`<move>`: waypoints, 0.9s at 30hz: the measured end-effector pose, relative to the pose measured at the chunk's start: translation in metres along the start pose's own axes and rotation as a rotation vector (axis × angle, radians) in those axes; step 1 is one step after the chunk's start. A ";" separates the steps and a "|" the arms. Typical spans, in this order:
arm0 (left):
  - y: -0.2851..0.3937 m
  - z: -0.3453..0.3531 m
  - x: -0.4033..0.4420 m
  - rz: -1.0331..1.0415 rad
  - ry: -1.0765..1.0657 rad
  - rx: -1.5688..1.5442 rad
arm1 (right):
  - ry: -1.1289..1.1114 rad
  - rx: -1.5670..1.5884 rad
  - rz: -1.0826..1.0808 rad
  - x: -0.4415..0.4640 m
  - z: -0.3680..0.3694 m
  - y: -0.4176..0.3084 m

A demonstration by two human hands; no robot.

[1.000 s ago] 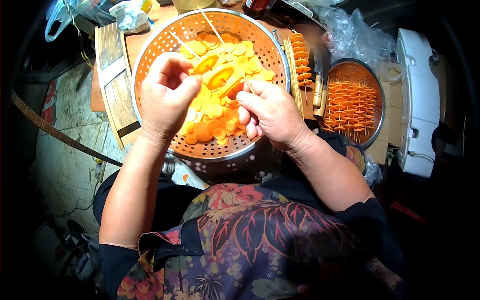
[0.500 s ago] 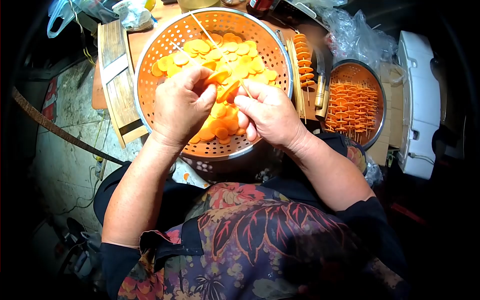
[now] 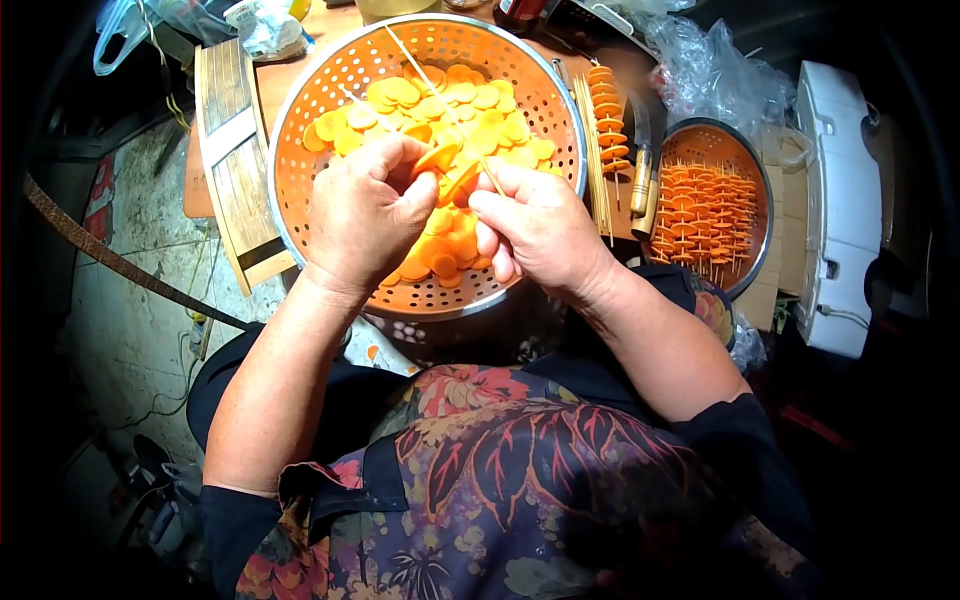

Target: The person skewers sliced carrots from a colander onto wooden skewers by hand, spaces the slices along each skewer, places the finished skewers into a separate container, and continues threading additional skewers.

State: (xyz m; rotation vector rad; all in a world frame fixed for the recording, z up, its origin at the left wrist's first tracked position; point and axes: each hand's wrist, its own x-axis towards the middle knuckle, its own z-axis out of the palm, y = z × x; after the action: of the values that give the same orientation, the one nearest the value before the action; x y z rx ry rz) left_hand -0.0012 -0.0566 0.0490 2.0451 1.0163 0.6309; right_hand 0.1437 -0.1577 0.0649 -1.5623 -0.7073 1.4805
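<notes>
Over a large perforated metal colander [image 3: 300, 165] full of thin round orange slices [image 3: 465, 95], my two hands are close together. My right hand [image 3: 545, 225] pinches a thin wooden skewer [image 3: 492, 178] near its end; some orange slices are threaded on it. My left hand [image 3: 365, 215] has its fingers closed round the edge of an orange slice [image 3: 438, 158] beside the skewer. Its fingertips are partly hidden. Another long stick [image 3: 412, 58] slants over the slices in the colander.
A bundle of bare skewers [image 3: 592, 150], one loaded skewer [image 3: 608, 115] and wooden-handled knives [image 3: 640, 185] lie right of the colander. Farther right, a smaller colander [image 3: 765, 235] holds several loaded skewers, beside white foam [image 3: 835, 210]. A wooden slatted piece [image 3: 230, 150] is at left.
My left hand has moved right and closed on a slice by the skewer. My right hand has barely moved. The view has shifted slightly.
</notes>
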 end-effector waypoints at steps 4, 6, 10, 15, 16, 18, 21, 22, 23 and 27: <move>0.002 -0.001 0.001 -0.020 -0.021 0.037 | 0.000 -0.003 0.010 0.000 0.001 -0.001; 0.001 0.000 0.001 -0.044 -0.025 0.032 | 0.014 0.018 0.015 0.000 0.000 -0.002; 0.001 0.000 0.001 -0.065 -0.040 -0.010 | 0.010 0.005 0.019 0.000 0.000 -0.001; -0.005 -0.013 0.005 -0.079 -0.083 -0.240 | 0.030 0.053 -0.010 0.000 -0.004 -0.002; -0.003 -0.018 0.007 -0.112 -0.048 -0.268 | 0.031 0.054 -0.009 0.000 -0.005 -0.003; -0.008 -0.031 0.015 -0.113 0.036 -0.229 | 0.071 0.100 -0.016 0.000 -0.007 -0.006; -0.027 -0.048 0.031 -0.160 0.114 -0.276 | 0.077 0.107 -0.024 0.000 -0.008 -0.006; -0.045 -0.050 0.037 -0.134 0.133 -0.267 | 0.073 0.104 -0.026 0.000 -0.008 -0.006; -0.058 -0.050 0.039 -0.179 0.092 -0.183 | 0.072 0.104 -0.027 0.000 -0.008 -0.006; -0.087 -0.036 0.031 -0.282 -0.162 0.307 | 0.071 0.107 -0.027 -0.001 -0.008 -0.007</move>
State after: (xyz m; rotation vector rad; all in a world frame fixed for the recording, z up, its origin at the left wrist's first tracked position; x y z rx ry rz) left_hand -0.0479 0.0187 0.0043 2.1149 1.3370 0.1671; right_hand 0.1525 -0.1569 0.0713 -1.5106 -0.5966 1.4131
